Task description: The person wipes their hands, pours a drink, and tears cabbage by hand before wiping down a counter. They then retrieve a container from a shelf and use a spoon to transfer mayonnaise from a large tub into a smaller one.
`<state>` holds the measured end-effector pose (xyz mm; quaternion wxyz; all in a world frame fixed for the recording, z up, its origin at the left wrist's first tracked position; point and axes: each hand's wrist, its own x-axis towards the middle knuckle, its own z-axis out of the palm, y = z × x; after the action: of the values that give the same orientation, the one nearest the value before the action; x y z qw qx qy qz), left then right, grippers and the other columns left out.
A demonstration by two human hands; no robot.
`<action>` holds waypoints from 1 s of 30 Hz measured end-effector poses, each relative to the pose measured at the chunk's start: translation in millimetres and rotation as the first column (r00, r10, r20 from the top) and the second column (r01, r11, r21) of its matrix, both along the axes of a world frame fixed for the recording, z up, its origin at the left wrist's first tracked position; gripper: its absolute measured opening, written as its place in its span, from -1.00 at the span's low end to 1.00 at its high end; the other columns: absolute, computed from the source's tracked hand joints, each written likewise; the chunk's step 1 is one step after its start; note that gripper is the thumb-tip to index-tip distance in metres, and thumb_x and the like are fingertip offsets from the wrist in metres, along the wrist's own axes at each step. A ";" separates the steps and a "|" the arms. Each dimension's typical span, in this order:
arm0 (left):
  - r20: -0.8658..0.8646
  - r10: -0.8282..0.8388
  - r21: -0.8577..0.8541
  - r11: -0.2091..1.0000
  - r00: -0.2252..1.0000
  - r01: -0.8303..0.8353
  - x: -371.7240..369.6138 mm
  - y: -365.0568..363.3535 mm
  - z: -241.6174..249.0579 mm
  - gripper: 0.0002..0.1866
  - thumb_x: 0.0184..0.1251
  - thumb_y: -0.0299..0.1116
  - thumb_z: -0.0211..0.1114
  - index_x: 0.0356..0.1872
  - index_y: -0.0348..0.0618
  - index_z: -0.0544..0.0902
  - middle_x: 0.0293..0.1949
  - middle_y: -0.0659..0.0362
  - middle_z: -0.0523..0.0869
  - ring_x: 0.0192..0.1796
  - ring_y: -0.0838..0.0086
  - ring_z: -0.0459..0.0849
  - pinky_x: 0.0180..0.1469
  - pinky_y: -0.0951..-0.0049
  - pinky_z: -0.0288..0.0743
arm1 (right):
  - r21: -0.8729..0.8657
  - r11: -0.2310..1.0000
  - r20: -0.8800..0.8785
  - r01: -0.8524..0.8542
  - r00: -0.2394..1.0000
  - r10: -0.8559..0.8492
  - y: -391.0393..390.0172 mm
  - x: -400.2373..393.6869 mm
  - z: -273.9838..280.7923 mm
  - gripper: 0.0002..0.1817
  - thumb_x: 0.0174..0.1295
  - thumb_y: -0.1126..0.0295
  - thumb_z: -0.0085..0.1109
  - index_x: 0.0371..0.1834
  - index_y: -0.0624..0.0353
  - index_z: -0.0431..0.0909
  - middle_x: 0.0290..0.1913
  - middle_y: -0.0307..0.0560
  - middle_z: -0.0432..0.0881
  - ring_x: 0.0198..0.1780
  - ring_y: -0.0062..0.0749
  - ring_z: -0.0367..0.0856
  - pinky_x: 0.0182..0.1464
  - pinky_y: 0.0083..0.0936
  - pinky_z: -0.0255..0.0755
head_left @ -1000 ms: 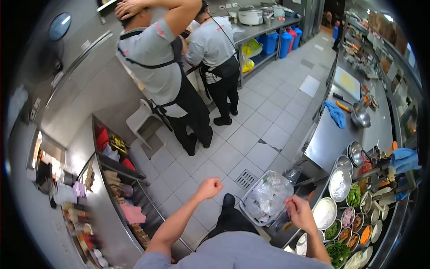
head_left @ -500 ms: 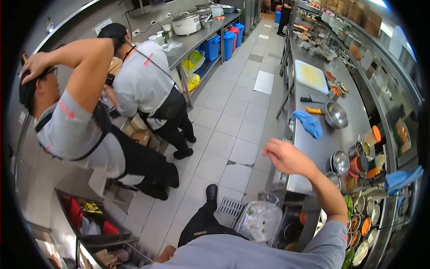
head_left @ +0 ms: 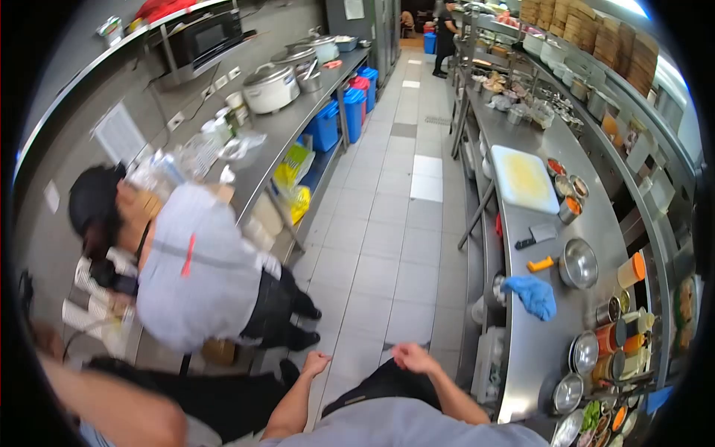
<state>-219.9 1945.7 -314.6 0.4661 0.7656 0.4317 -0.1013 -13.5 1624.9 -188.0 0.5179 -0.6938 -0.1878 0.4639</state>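
Right hand (head_left: 414,358) and left hand (head_left: 316,363) curl loosely, nothing visible in either; I cannot tell how tightly closed. On the steel desk (head_left: 520,380), nearer my camera than the cutting board (head_left: 523,179), blue cloth (head_left: 532,296) lies crumpled, presumably handy for wiping. Knife (head_left: 538,236) between them, likely for reach.

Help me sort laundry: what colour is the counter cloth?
The cloth is blue; best view: head.

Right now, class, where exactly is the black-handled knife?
In the head view, the black-handled knife lies right of centre on the steel counter to the person's right, between the white cutting board and the metal bowl.
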 end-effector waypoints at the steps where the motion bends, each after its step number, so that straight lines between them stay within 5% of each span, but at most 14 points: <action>1: 0.044 -0.030 -0.036 0.999 0.999 0.032 51.7 14.4 10.1 -0.70 0.14 -0.23 0.49 -0.59 -0.21 0.64 -0.60 0.12 0.67 -0.47 0.41 0.59 -0.33 0.23 0.51 | 0.113 0.990 -0.130 0.081 0.989 -0.067 -13.4 5.6 -3.9 -0.74 0.58 0.30 0.11 -0.22 0.25 0.64 -0.48 -0.22 0.60 -0.46 -0.54 0.54 -0.40 -0.51 0.46; 3: 0.087 -0.095 -0.070 0.992 0.992 0.101 142.4 31.6 33.6 -0.70 0.19 -0.27 0.47 -0.61 -0.17 0.59 -0.62 0.23 0.60 -0.51 0.49 0.48 -0.38 0.29 0.45 | 0.075 0.978 -0.317 0.197 0.934 -0.164 -38.7 29.2 -23.3 -0.82 0.54 0.40 0.14 -0.12 0.28 0.67 -0.40 -0.19 0.66 -0.43 -0.53 0.60 -0.37 -0.54 0.53; 5: 0.127 -0.127 -0.096 0.986 0.984 0.140 222.5 44.0 34.3 -0.71 0.21 -0.28 0.46 -0.60 -0.18 0.60 -0.60 0.23 0.63 -0.50 0.50 0.51 -0.37 0.30 0.46 | -0.160 0.924 -0.356 0.349 0.852 -0.383 -55.7 67.1 -26.5 -0.86 0.49 0.50 0.17 -0.05 0.31 0.69 -0.31 -0.15 0.71 -0.40 -0.51 0.64 -0.33 -0.54 0.58; 9: 0.164 -0.148 -0.046 0.987 0.975 0.157 345.7 62.7 -4.3 -0.75 0.28 -0.24 0.37 -0.48 -0.22 0.69 -0.50 0.05 0.78 -0.41 0.41 0.75 -0.26 0.30 0.62 | -0.146 0.855 -0.220 0.498 0.826 -0.519 -50.1 217.2 -26.2 -0.86 0.44 0.58 0.18 -0.04 0.34 0.69 -0.30 -0.11 0.73 -0.40 -0.51 0.64 -0.33 -0.53 0.60; 10: 0.101 -0.208 -0.036 0.976 0.973 0.213 366.5 73.0 -18.9 -0.74 0.29 -0.22 0.31 -0.39 -0.23 0.75 -0.44 -0.03 0.81 -0.32 0.24 0.82 -0.16 0.22 0.68 | -0.109 0.852 -0.183 0.511 0.833 -0.523 -35.6 266.9 -28.7 -0.86 0.44 0.60 0.18 -0.06 0.35 0.70 -0.30 -0.10 0.73 -0.41 -0.52 0.64 -0.35 -0.53 0.59; 13: -0.066 -0.449 0.233 0.861 0.891 0.451 421.3 104.4 -25.5 -0.73 0.27 -0.20 0.29 -0.34 -0.20 0.77 -0.40 -0.05 0.81 -0.25 0.11 0.82 -0.11 0.19 0.69 | -0.013 0.897 -0.026 0.442 0.897 -0.442 41.2 415.8 14.9 -0.88 0.44 0.52 0.21 -0.16 0.34 0.71 -0.39 -0.15 0.71 -0.44 -0.54 0.62 -0.41 -0.52 0.52; 16: -0.025 -0.279 0.126 0.952 0.960 0.280 480.7 144.5 10.3 -0.70 0.22 -0.12 0.33 -0.40 -0.20 0.73 -0.36 -0.09 0.79 -0.24 -0.01 0.77 -0.11 0.09 0.63 | -0.081 0.963 0.302 0.257 0.927 -0.223 142.7 556.2 87.2 -0.75 0.44 0.31 0.28 -0.28 0.32 0.68 -0.52 -0.22 0.65 -0.49 -0.59 0.55 -0.43 -0.47 0.47; 22: -0.064 -0.004 0.144 0.989 0.998 0.013 584.3 239.2 -1.9 -0.69 0.21 -0.12 0.35 -0.42 -0.20 0.69 -0.41 -0.10 0.75 -0.29 -0.02 0.73 -0.16 0.08 0.60 | -0.114 0.992 0.526 -0.047 0.845 0.101 323.8 746.0 145.4 -0.67 0.42 0.21 0.33 -0.34 0.28 0.65 -0.58 -0.22 0.55 -0.49 -0.57 0.41 -0.41 -0.43 0.36; 30: 0.049 0.196 0.177 0.963 0.979 -0.201 767.0 393.3 -20.5 -0.70 0.33 -0.15 0.25 -0.29 -0.20 0.72 -0.29 -0.12 0.78 -0.19 -0.09 0.76 -0.10 0.05 0.63 | -0.034 0.992 0.274 -0.125 0.953 0.129 454.9 897.0 42.0 -0.77 0.45 0.28 0.34 -0.29 0.22 0.66 -0.48 -0.34 0.58 -0.45 -0.67 0.47 -0.41 -0.57 0.38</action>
<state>547.1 2338.9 -335.2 0.4091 0.7592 0.5063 -0.0026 883.5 2079.8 -146.0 0.4503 -0.7421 -0.2984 0.3968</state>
